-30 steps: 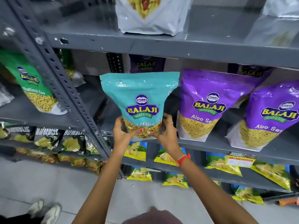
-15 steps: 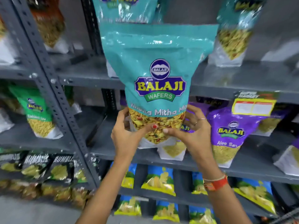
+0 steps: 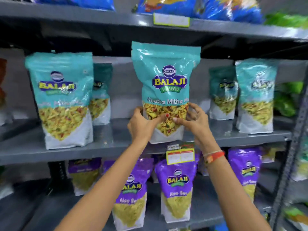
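Note:
A teal Balaji "Khatta Mitha" snack bag (image 3: 165, 80) stands upright at the middle of a grey metal shelf (image 3: 106, 147). My left hand (image 3: 141, 125) grips its lower left side, thumb across the front. My right hand (image 3: 195, 121) grips its lower right side, thumb on the front, a ring on one finger. The bag's bottom edge sits at the shelf's front lip; I cannot tell whether it rests on the shelf. An orange band is on my right wrist.
Matching teal bags stand on the same shelf at the left (image 3: 63, 99) and at the right (image 3: 255, 95). Purple Aloo Sev bags (image 3: 176, 189) fill the shelf below. A price tag (image 3: 180, 155) hangs from the shelf lip. A shelf with blue bags (image 3: 225, 7) is overhead. An upright post (image 3: 290, 164) stands at the right.
Both hands have carried the teal bag up from the purple-bag shelf to the shelf above, among the matching teal bags. The view has risen with it.

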Demonstrator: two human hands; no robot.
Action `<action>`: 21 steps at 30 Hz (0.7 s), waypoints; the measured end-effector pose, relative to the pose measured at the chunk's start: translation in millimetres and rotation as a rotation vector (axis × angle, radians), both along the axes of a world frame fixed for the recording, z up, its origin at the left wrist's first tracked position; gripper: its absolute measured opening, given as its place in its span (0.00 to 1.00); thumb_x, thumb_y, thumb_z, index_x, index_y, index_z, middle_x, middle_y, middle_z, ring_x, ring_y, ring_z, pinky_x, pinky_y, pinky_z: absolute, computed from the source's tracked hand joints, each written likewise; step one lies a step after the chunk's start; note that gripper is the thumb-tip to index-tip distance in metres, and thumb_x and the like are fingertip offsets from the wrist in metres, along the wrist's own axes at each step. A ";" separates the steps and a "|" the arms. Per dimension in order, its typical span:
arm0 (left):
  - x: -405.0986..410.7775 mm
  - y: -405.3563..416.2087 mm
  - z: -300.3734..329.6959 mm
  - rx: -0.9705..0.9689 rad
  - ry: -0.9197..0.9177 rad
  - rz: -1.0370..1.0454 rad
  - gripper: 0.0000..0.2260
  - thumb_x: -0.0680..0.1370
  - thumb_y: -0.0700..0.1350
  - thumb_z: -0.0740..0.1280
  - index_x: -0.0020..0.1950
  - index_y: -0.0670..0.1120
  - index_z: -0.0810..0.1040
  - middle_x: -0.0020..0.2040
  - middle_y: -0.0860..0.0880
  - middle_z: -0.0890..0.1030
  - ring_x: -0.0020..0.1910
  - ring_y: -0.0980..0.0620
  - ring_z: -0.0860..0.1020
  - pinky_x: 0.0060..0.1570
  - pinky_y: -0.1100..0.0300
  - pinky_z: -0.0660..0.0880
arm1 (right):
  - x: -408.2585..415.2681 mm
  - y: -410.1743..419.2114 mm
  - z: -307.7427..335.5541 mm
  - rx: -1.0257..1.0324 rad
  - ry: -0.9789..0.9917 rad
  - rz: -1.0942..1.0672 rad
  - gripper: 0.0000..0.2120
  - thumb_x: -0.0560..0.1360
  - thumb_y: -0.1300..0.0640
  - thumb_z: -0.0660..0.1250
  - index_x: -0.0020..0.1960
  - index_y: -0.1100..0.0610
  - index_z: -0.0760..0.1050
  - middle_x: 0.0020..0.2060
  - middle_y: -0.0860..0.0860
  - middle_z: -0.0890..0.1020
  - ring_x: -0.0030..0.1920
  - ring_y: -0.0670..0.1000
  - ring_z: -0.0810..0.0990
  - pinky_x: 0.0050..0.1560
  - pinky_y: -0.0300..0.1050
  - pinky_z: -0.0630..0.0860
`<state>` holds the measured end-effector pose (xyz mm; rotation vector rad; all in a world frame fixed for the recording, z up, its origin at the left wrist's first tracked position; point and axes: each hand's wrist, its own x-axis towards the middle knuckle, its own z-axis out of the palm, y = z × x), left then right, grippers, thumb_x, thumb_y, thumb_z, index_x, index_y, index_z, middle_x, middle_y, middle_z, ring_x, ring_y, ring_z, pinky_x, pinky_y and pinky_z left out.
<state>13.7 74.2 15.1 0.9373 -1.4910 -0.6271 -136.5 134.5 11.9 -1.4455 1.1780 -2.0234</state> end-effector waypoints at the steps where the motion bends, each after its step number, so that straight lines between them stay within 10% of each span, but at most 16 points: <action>1: -10.1 -3.6 3.1 0.013 -0.015 0.006 0.33 0.55 0.62 0.76 0.52 0.45 0.73 0.52 0.43 0.82 0.53 0.42 0.79 0.50 0.53 0.73 | -9.2 -5.0 2.2 0.017 0.001 0.002 0.29 0.63 0.75 0.71 0.60 0.61 0.68 0.44 0.49 0.81 0.36 0.37 0.82 0.35 0.33 0.78; 15: -50.0 -28.7 -16.3 -0.003 -0.142 0.021 0.32 0.63 0.62 0.73 0.56 0.42 0.70 0.56 0.40 0.80 0.55 0.40 0.78 0.45 0.54 0.69 | -49.0 -42.5 -16.5 0.081 -0.009 0.045 0.24 0.70 0.72 0.67 0.63 0.58 0.67 0.53 0.51 0.78 0.49 0.42 0.79 0.49 0.34 0.79; 21: -13.0 -20.3 -39.4 -0.079 0.035 -0.131 0.38 0.68 0.53 0.73 0.72 0.45 0.59 0.73 0.44 0.66 0.70 0.48 0.67 0.67 0.47 0.68 | 0.7 -17.6 -48.7 -0.073 -0.054 -0.277 0.24 0.69 0.66 0.70 0.63 0.55 0.69 0.59 0.52 0.77 0.60 0.45 0.74 0.57 0.30 0.72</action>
